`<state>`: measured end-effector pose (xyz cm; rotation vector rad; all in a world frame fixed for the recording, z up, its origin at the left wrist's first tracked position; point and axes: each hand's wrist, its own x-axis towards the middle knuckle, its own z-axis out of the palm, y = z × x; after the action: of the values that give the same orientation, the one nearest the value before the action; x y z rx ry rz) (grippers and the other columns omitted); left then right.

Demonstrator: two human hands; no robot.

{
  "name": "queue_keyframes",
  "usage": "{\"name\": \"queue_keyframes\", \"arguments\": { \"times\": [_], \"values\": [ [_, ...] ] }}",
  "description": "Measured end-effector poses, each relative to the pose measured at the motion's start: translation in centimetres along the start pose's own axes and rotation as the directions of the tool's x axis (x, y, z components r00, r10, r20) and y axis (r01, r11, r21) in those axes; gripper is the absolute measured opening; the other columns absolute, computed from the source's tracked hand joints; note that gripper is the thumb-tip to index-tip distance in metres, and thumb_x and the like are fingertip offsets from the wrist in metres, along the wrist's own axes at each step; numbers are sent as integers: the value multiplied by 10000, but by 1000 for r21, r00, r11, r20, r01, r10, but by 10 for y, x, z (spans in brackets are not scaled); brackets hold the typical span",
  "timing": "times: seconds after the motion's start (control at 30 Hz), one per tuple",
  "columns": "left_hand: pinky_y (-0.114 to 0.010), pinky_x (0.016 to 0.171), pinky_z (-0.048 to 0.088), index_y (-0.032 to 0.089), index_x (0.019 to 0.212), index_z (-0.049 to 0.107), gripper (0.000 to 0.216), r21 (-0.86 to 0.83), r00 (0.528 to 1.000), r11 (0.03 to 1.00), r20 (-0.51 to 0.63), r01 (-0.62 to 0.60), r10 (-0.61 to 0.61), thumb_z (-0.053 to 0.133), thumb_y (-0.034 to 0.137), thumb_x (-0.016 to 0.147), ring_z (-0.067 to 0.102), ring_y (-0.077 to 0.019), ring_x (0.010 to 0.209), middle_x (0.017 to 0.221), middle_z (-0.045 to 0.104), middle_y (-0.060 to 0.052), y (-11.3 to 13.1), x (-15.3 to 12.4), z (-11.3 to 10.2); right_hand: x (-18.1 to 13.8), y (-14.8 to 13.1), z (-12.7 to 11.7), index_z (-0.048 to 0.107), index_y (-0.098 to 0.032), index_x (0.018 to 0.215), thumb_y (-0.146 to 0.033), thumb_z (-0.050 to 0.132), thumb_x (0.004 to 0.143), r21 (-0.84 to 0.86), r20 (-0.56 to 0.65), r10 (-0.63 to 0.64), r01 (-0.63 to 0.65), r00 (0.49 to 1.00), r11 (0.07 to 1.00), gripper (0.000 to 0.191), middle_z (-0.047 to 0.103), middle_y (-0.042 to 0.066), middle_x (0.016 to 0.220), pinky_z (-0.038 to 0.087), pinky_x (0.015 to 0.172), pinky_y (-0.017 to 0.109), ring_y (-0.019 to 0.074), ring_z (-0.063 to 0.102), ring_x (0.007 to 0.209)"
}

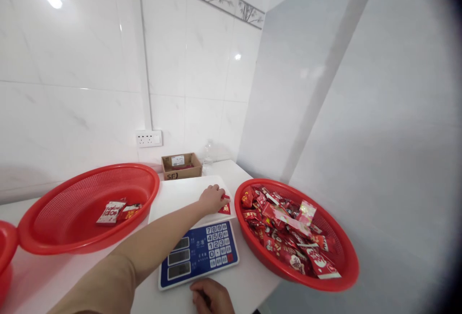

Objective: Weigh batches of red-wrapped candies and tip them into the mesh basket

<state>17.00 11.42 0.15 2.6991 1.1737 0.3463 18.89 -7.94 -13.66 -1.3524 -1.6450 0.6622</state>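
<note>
My left hand (212, 199) reaches across the digital scale (198, 254), fingers closed on a small red candy packet (225, 209) at the right edge of its white weighing plate (180, 201). Part of the packet is hidden under the fingers. At the front edge of the scale, my right hand (212, 296) rests with its fingers curled in, and nothing shows in it. To the right, a red plastic basket (346, 275) holds a heap of red and pink wrapped candies (281, 227). In the left red basket (54, 237) lie a few packets (111, 211).
A small cardboard box (182, 172) stands behind the scale, with a clear plastic bottle (208, 152) beside it. The rim of another red basket (7, 244) enters at the far left. Walls close off the back and right; a socket (148, 138) is on the back wall.
</note>
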Motion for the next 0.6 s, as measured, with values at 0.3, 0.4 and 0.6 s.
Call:
{"name": "queue_keyframes", "arguments": {
  "times": [0.3, 0.4, 0.6],
  "values": [
    [-380, 772, 501, 146, 1095, 544, 295, -98, 983, 983, -82, 158, -166, 529, 325, 860, 586, -182, 910, 1079, 580, -72, -47, -40, -39, 1, -14, -8, 690, -176, 839, -230, 482, 773, 14, 28, 32, -33, 999, 999, 225, 693, 54, 755, 473, 635, 235, 172, 626, 681],
    [-315, 760, 488, 154, 950, 584, 201, -114, 952, 971, -200, 210, -230, 542, 309, 829, 593, -174, 853, 947, 617, -47, -73, -67, -68, 0, -17, -9, 686, -174, 839, -230, 480, 780, 17, 31, 34, -34, 999, 999, 222, 692, 58, 761, 473, 647, 244, 178, 625, 694],
    [-403, 823, 440, 119, 1079, 545, 344, -69, 840, 931, -410, 359, -354, 429, 319, 824, 538, -291, 1028, 1126, 570, -158, -122, -139, -102, 1, -22, -13, 674, -176, 845, -236, 482, 801, 20, 62, 59, -61, 996, 998, 206, 689, 58, 787, 476, 666, 259, 189, 630, 725]
  ]
}}
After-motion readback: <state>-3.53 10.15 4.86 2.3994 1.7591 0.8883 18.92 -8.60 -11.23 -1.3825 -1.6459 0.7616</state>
